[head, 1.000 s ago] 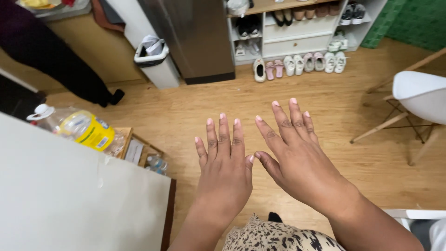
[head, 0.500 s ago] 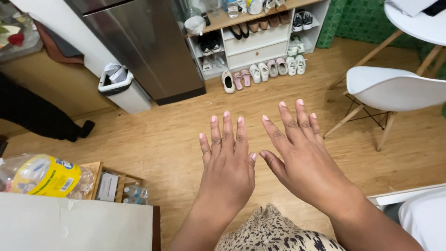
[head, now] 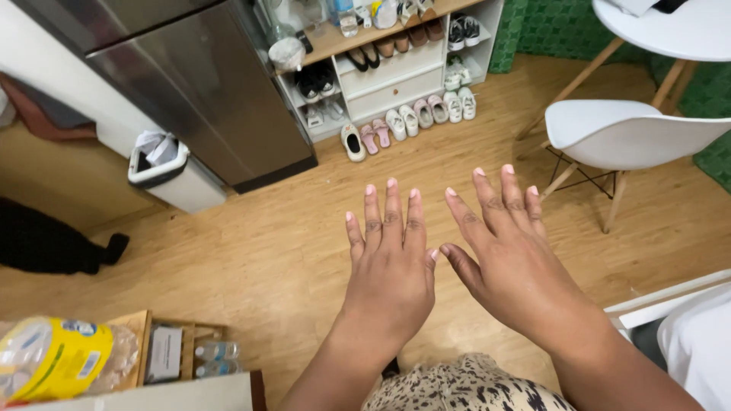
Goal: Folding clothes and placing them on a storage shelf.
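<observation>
Holding nothing, the left hand (head: 390, 266) and right hand (head: 509, 259) hovered flat, fingers spread, side by side above the wooden floor (head: 251, 251), best kept level, near the white chair (head: 624, 133).

Bottom left: clear plastic bottle (head: 57, 358) lying on its side, yellow label with blue patch. Just right of it, a wooden crate (head: 164, 327) holds a flat white box (head: 163, 353) with grey print and two small water bottles (head: 215, 359), pale labels.
</observation>
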